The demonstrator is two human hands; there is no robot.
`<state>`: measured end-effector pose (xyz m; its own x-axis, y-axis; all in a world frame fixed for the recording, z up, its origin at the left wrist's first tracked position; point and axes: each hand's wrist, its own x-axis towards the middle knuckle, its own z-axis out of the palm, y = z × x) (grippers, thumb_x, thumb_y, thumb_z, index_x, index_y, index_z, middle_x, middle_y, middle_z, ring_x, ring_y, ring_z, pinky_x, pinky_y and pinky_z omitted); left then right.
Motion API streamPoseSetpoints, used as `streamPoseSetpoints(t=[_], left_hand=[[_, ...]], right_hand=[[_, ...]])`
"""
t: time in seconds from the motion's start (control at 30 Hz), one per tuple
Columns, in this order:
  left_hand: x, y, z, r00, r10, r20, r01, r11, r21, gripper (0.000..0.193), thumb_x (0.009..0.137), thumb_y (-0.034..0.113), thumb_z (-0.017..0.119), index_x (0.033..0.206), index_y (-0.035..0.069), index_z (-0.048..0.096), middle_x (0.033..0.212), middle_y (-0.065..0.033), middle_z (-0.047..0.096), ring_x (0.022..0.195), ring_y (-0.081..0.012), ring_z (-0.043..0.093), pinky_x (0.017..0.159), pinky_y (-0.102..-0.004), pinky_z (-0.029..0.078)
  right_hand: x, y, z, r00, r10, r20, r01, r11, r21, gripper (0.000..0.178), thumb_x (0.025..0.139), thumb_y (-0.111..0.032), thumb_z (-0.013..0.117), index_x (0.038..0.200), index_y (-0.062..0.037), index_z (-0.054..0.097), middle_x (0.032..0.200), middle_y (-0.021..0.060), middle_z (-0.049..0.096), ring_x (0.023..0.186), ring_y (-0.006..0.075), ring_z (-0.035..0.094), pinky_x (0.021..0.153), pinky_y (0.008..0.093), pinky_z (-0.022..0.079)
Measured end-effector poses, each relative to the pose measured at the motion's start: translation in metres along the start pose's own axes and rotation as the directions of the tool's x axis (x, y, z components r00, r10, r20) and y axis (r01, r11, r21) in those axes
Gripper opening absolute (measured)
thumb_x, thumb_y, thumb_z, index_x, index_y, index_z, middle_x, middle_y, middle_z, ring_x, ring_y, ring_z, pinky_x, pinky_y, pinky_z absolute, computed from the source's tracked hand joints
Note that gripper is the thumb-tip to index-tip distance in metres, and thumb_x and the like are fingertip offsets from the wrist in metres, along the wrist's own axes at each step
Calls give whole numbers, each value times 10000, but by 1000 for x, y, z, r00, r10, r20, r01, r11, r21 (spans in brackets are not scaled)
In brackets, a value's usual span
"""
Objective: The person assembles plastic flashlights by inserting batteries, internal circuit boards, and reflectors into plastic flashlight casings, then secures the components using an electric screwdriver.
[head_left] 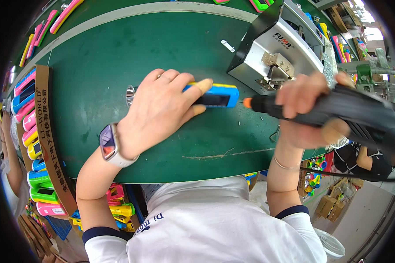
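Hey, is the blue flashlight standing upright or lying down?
Lying down: the blue flashlight stretches lengthwise along the green table, under the left hand.

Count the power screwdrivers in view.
1: the black power screwdriver in the right hand, its orange tip pointing toward the blue flashlight. Others may be hidden.

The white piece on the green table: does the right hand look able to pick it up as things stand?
Probably not: the right hand is closed around the black power driver, and the silver machine seems to stand between that hand and the white piece.
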<state>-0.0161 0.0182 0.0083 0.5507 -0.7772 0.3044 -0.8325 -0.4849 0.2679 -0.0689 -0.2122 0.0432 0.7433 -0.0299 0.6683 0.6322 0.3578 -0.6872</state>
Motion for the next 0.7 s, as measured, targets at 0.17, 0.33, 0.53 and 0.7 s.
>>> streamPoseSetpoints(t=[0.17,0.33,0.53,0.7], left_hand=[[-31,-5,-4,997,-64,54,68,995,-74,503,689,272,724,1136,80,596,982,-57,578,870,-243,542,836,-361,421],[-33,-2,-5,999,-48,23,50,995,-83,478,686,272,726,1103,73,606,980,-52,578,861,-236,542,789,-352,432],[-37,-1,-3,992,-130,-2,128,980,-152,444,679,241,735,1060,55,603,994,-58,577,851,-240,548,719,-342,453],[-35,-3,-2,996,-89,-7,87,989,-116,360,660,224,747,954,65,613,928,-51,581,825,-233,551,679,-328,449]], right_hand=[[-7,-27,-4,987,-83,-137,17,903,-429,710,865,-594,504,1313,-62,367,904,105,530,749,209,544,703,383,469],[-63,-34,-7,808,-569,-151,132,425,-895,517,920,-419,470,1238,-13,430,1054,140,540,1009,271,510,925,386,403],[-50,24,47,919,390,50,-52,246,-968,467,686,-248,751,1088,-65,600,1030,101,551,947,298,507,822,391,415],[-54,44,41,888,455,71,-81,307,-948,390,651,-152,766,997,-60,612,914,66,522,841,266,495,718,367,420]])
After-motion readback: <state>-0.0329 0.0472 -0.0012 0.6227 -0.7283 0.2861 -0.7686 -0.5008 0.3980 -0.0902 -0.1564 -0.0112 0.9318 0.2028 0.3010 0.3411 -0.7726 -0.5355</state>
